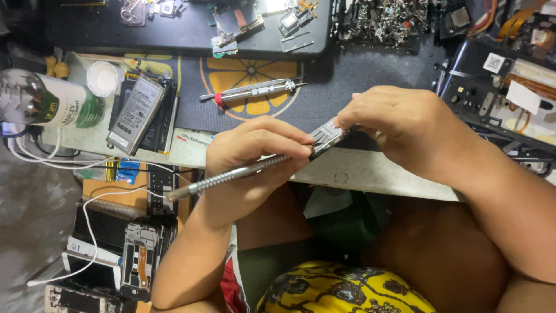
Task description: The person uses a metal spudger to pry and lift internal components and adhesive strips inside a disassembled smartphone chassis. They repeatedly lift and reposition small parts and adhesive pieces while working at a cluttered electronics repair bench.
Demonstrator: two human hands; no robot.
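head view, looking down over a cluttered repair bench. the left hand (255, 156) is closed around a knurled metal screwdriver (231, 174), gripping it near the tip end so that the handle trails down and to the left past the wrist; the tip meets the edge of a dismantled phone (327, 136). the right hand (399, 124) pinches the far end of that phone between curled fingers, holding it edge-on, above the front edge of the pale worktop (359, 174) and between the two hands. behind the hands, a second screwdriver with a red collar (252, 91) lies on a dark mat printed with a yellow citrus slice (246, 72). to the left, a flat grey phone battery (136, 113) rests on a dark phone body, beside a white round lid (104, 78) and a green and white can (43, 98) lying on its side. white cables (87, 214) loop down over stripped phone frames (139, 258) at lower left. a black tray (185, 26) of small parts runs along the top, and an opened black device (504, 87) sits at the right.
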